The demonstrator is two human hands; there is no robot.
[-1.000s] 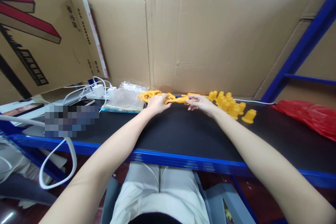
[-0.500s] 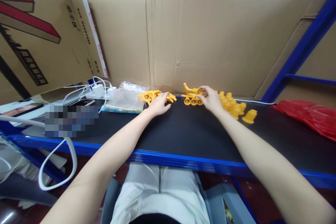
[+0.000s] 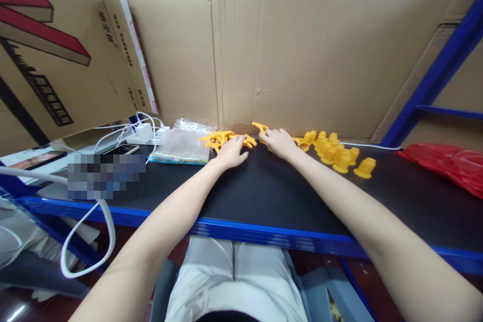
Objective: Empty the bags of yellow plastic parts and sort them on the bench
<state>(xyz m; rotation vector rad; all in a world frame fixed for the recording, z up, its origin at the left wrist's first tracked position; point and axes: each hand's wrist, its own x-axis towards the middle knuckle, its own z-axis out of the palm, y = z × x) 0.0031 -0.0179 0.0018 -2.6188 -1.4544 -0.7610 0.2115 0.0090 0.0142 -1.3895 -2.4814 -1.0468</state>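
Note:
My left hand (image 3: 231, 153) lies over the right side of a pile of yellow branched plastic pieces (image 3: 217, 137), fingers stretched out and thumb apart. Its palm hides part of the pile. To the right, my right hand (image 3: 278, 143) has its fingers curled down on a yellow plastic piece with a forked end (image 3: 260, 126); the rest of that piece is under the hand. Just right of the wrist, a yellow piece with a round, hollow end (image 3: 303, 146) lies on the black tabletop (image 3: 271, 191). Beyond it stand several yellow flanged plastic cups (image 3: 330, 152).
A clear plastic bag (image 3: 184, 141) lies left of the pile. White chargers and cables (image 3: 144, 132) are further left, near a phone (image 3: 126, 149). A red plastic bag (image 3: 445, 163) sits at the right. A cardboard sheet (image 3: 302, 60) walls the back; a blue rail (image 3: 271, 234) edges the front.
My right hand has moved left from the round-ended pieces, and the forked end has shifted left with it. My left hand stays over the pile. The view has shifted slightly.

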